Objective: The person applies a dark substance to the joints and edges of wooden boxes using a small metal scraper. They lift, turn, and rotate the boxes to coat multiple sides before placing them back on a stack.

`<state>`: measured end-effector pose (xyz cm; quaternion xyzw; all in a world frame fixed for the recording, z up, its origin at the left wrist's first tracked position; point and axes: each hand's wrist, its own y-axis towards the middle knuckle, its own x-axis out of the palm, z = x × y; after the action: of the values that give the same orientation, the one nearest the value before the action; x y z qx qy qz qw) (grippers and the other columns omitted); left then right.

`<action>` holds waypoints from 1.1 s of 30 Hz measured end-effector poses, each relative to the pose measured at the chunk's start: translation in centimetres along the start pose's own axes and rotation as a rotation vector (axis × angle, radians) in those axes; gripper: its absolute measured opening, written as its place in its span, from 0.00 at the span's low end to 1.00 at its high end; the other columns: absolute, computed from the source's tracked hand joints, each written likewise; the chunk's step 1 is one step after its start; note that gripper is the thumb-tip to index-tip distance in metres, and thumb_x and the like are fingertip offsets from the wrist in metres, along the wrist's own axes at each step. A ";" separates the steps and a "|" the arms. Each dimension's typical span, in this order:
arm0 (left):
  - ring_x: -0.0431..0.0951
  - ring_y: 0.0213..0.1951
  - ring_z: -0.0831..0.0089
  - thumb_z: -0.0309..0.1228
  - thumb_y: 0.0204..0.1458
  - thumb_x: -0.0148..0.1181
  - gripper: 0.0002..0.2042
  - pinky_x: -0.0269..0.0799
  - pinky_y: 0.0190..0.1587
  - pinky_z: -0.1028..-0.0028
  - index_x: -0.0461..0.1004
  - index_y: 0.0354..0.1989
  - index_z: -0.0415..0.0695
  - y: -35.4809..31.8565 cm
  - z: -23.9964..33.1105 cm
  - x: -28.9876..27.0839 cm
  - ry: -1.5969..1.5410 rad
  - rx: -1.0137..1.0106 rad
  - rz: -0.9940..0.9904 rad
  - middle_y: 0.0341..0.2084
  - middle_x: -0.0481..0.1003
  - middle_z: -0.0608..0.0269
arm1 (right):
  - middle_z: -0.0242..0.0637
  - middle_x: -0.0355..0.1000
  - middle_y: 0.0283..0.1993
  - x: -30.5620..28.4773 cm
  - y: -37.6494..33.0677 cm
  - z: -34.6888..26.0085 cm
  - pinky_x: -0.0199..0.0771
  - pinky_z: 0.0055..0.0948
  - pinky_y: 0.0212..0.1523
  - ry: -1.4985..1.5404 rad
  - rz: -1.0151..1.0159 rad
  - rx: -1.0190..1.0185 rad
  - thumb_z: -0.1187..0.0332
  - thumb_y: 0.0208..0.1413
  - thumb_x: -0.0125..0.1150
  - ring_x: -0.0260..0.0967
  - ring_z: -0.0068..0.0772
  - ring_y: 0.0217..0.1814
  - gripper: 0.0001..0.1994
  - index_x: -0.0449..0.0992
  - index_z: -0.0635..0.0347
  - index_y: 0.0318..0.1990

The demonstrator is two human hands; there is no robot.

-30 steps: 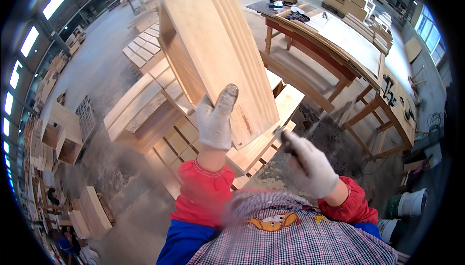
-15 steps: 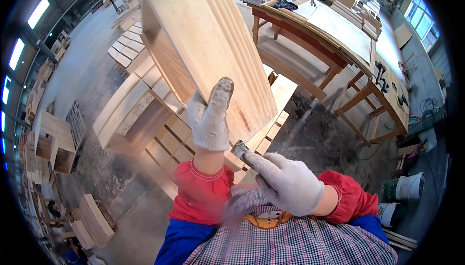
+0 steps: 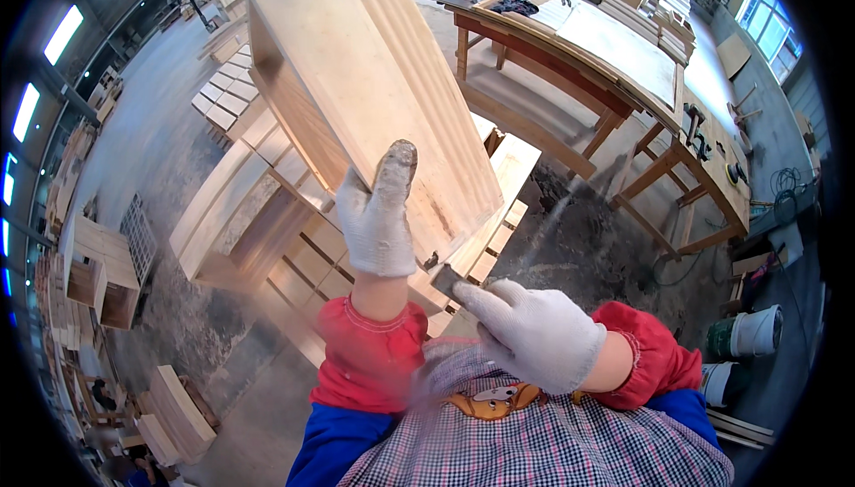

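Note:
A pale wooden drawer-like box [image 3: 383, 68] is tilted up in front of me. My left hand [image 3: 378, 220], in a white knitted glove with a stained thumb, is closed on its near edge, thumb lying along the broad face. My right hand [image 3: 534, 331], also gloved in white, pinches a small flat dark scraper-like blade [image 3: 445, 279] under an outstretched index finger. The blade is just off the box's lower corner, beside a dark spot [image 3: 431, 261] on the wood. Whether the blade has a handle is hidden by the glove.
Beneath the box is a slatted wooden pallet [image 3: 312, 260], with another open wooden box [image 3: 236, 211] to the left. A workbench [image 3: 614, 51] stands at the far right, and white buckets [image 3: 757, 331] sit at the right. Stacked boards [image 3: 174, 411] lie on the floor at lower left.
The blade has shifted slightly down and right from the box's corner, uncovering the dark spot. My left hand still grips the box, which appears slightly farther left in view.

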<state>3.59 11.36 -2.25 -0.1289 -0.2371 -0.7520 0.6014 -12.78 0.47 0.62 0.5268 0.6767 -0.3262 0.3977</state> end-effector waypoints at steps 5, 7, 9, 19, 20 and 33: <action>0.78 0.43 0.69 0.35 0.54 0.63 0.23 0.76 0.47 0.72 0.67 0.51 0.29 0.1 0.1 -0.2 -0.001 -0.019 0.016 0.43 0.74 0.52 | 0.44 0.69 0.35 0.4 -0.3 0.8 0.75 0.35 0.28 0.143 0.113 -0.008 0.69 0.52 0.59 0.74 0.44 0.30 0.26 0.62 0.61 0.59; 0.78 0.43 0.69 0.34 0.54 0.63 0.23 0.76 0.47 0.72 0.67 0.51 0.29 0.0 0.2 0.0 0.019 -0.011 0.038 0.43 0.74 0.52 | 0.44 0.69 0.34 0.9 0.1 1.0 0.75 0.34 0.27 0.158 0.159 -0.010 0.69 0.52 0.59 0.74 0.43 0.30 0.25 0.63 0.61 0.59; 0.78 0.44 0.69 0.34 0.54 0.63 0.23 0.76 0.47 0.72 0.67 0.51 0.29 0.0 0.2 0.1 0.024 -0.003 0.043 0.43 0.74 0.52 | 0.43 0.69 0.34 2.0 0.4 1.3 0.74 0.34 0.27 0.145 0.211 -0.012 0.70 0.52 0.58 0.73 0.43 0.29 0.24 0.64 0.61 0.58; 0.78 0.44 0.69 0.37 0.54 0.62 0.25 0.76 0.47 0.71 0.66 0.52 0.29 0.4 0.1 -0.1 0.023 0.008 0.044 0.43 0.74 0.52 | 0.42 0.69 0.34 3.3 0.4 2.1 0.74 0.34 0.27 0.252 0.238 -0.053 0.76 0.50 0.58 0.72 0.43 0.28 0.23 0.67 0.60 0.57; 0.78 0.44 0.69 0.37 0.54 0.62 0.25 0.76 0.47 0.71 0.66 0.52 0.29 0.4 0.0 -0.2 0.026 0.018 0.055 0.43 0.74 0.52 | 0.43 0.69 0.34 3.1 0.2 2.0 0.74 0.34 0.26 0.250 0.221 -0.058 0.74 0.52 0.57 0.72 0.43 0.28 0.23 0.65 0.60 0.58; 0.77 0.47 0.69 0.38 0.53 0.63 0.29 0.77 0.48 0.70 0.62 0.57 0.32 -0.1 1.3 -0.1 0.017 0.008 0.048 0.45 0.73 0.52 | 0.41 0.68 0.35 1.7 1.3 2.6 0.74 0.34 0.26 0.159 0.160 -0.225 0.68 0.48 0.61 0.73 0.42 0.29 0.30 0.62 0.59 0.62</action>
<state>3.44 12.12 -1.16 -0.1259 -0.2318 -0.7374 0.6219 -11.25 -0.75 -2.13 0.5553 0.6942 -0.1726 0.4242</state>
